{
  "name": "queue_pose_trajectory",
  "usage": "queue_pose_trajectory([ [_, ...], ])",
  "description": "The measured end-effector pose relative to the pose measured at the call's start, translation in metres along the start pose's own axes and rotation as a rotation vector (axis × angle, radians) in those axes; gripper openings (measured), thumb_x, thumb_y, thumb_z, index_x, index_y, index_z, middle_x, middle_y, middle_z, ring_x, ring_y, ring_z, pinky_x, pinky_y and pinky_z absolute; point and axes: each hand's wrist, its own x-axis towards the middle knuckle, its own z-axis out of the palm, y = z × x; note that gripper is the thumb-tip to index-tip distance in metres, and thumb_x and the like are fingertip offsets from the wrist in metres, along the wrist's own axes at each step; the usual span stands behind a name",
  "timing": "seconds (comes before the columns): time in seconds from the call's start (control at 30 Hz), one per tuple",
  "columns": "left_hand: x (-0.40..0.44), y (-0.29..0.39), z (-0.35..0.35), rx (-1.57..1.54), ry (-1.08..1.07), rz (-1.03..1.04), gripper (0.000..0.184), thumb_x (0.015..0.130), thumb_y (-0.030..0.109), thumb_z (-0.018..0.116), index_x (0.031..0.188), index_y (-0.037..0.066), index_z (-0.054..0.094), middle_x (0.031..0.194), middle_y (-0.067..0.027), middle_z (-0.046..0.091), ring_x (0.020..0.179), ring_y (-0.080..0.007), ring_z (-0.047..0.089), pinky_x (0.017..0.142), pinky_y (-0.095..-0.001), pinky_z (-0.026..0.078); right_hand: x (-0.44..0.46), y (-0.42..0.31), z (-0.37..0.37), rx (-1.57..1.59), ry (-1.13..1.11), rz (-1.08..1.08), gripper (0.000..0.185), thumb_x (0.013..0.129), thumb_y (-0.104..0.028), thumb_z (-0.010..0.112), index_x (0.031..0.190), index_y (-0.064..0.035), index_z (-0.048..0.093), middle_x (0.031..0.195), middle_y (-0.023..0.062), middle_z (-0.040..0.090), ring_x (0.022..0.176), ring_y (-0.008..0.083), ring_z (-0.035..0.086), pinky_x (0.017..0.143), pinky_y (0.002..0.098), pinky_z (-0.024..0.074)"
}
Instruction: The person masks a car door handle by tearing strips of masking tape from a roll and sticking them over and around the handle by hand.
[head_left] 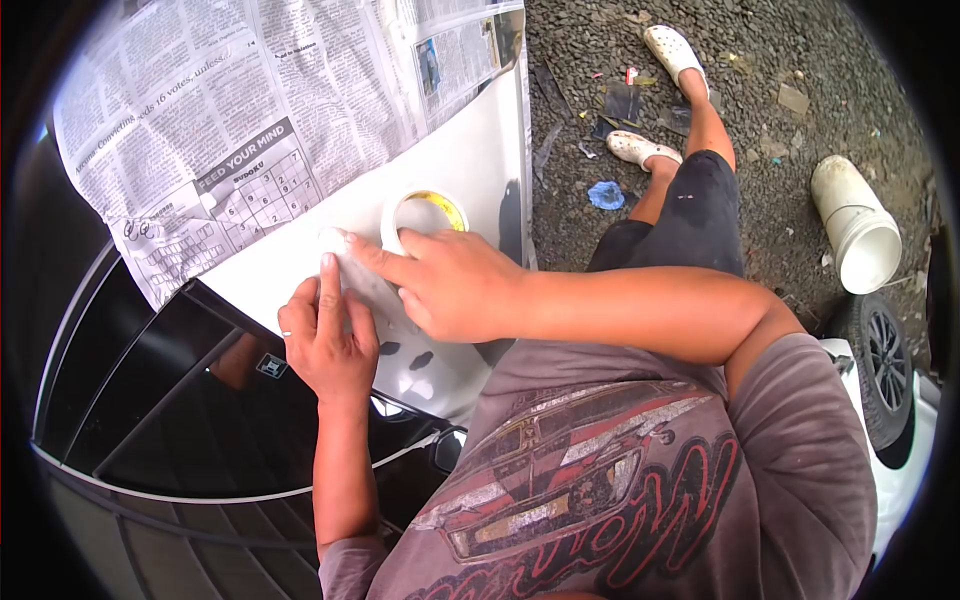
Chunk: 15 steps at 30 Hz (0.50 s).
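Observation:
A roll of masking tape (pixel 390 222), white with a yellow inner core, stands out from under my right hand (pixel 455 285). That hand is closed on the roll's near side, its index finger stretched left onto a white car panel (pixel 300 235). Close by, my left hand (pixel 330 345) has its index fingertip on the same panel, just below the right fingertip. Its other fingers are bent and apart, with a ring on one. At the fingertips lies a small whitish patch, perhaps tape. Printed newspaper sheets (pixel 230 110) cover the panel's far part.
Dark glossy glass (pixel 170 390) lies below left. Gravel ground (pixel 570 60) with scraps and a blue crumpled piece (pixel 606 195) is at upper right. A white bucket (pixel 868 250) lies tipped near a car wheel (pixel 880 365). My legs in white clogs (pixel 672 48) extend beyond.

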Motion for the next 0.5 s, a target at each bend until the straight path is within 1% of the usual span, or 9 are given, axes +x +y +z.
queue_pose_trajectory([
  [0.03,-0.0026,-0.0018,0.0004,0.005,-0.016,0.003,0.058,0.089,0.004,0.077,0.146,0.013,0.072,0.116,-0.0104,0.070,0.099,-0.0284,0.064,0.085,-0.0390,0.055,0.0001,0.0010,-0.0014,0.000,0.003,0.000,0.081,0.093,-0.014,0.067,0.170,-0.0202,0.041,0.101,0.0191,0.065,0.082,0.0416,0.069,0.076,0.0536,0.0580],
  [0.1,-0.0063,-0.0043,-0.0001,0.013,-0.034,0.008,0.058,0.089,0.003,0.077,0.146,0.012,0.072,0.116,-0.0106,0.070,0.099,-0.0286,0.064,0.084,-0.0389,0.055,0.0004,0.0027,-0.0033,-0.123,0.005,-0.052,0.082,0.093,-0.014,0.069,0.170,-0.0191,0.041,0.105,0.0191,0.064,0.084,0.0413,0.068,0.078,0.0531,0.0570],
  [0.13,-0.0072,-0.0055,-0.0007,-0.003,-0.042,0.008,0.058,0.089,0.003,0.077,0.146,0.012,0.072,0.117,-0.0108,0.070,0.099,-0.0287,0.064,0.085,-0.0392,0.055,0.0013,0.0037,-0.0016,-0.120,0.006,-0.055,0.082,0.093,-0.014,0.069,0.170,-0.0191,0.041,0.105,0.0191,0.064,0.084,0.0413,0.068,0.078,0.0531,0.0570],
  [0.2,-0.0071,-0.0048,-0.0010,-0.022,-0.050,0.011,0.058,0.089,0.003,0.077,0.146,0.011,0.072,0.117,-0.0110,0.070,0.099,-0.0289,0.064,0.085,-0.0394,0.055,0.0017,0.0046,-0.0011,-0.135,0.026,-0.145,0.083,0.092,-0.014,0.070,0.170,-0.0174,0.041,0.108,0.0192,0.064,0.086,0.0410,0.068,0.081,0.0524,0.0565],
  [0.33,-0.0061,-0.0030,-0.0026,-0.038,-0.028,0.027,0.058,0.090,0.004,0.076,0.147,0.009,0.070,0.117,-0.0117,0.071,0.100,-0.0296,0.065,0.086,-0.0406,0.055,0.0024,0.0013,-0.0070,-0.144,-0.029,-0.109,0.083,0.092,-0.014,0.070,0.170,-0.0163,0.041,0.110,0.0188,0.063,0.086,0.0404,0.068,0.080,0.0522,0.0565],
  [0.43,-0.0072,-0.0028,-0.0002,-0.055,-0.011,0.033,0.058,0.090,0.004,0.075,0.148,0.008,0.069,0.116,-0.0121,0.072,0.100,-0.0301,0.065,0.087,-0.0411,0.055,-0.0014,0.0025,-0.0060,-0.139,0.038,-0.146,0.083,0.092,-0.014,0.070,0.170,-0.0154,0.042,0.108,0.0188,0.064,0.086,0.0400,0.068,0.080,0.0522,0.0566],
  [0.5,-0.0072,-0.0026,-0.0002,-0.057,-0.002,0.038,0.058,0.091,0.004,0.075,0.148,0.007,0.068,0.115,-0.0123,0.072,0.100,-0.0304,0.066,0.087,-0.0413,0.055,-0.0023,0.0031,-0.0016,-0.128,-0.030,-0.124,0.083,0.090,-0.015,0.072,0.169,-0.0152,0.043,0.105,0.0188,0.065,0.085,0.0400,0.068,0.080,0.0521,0.0567],
])
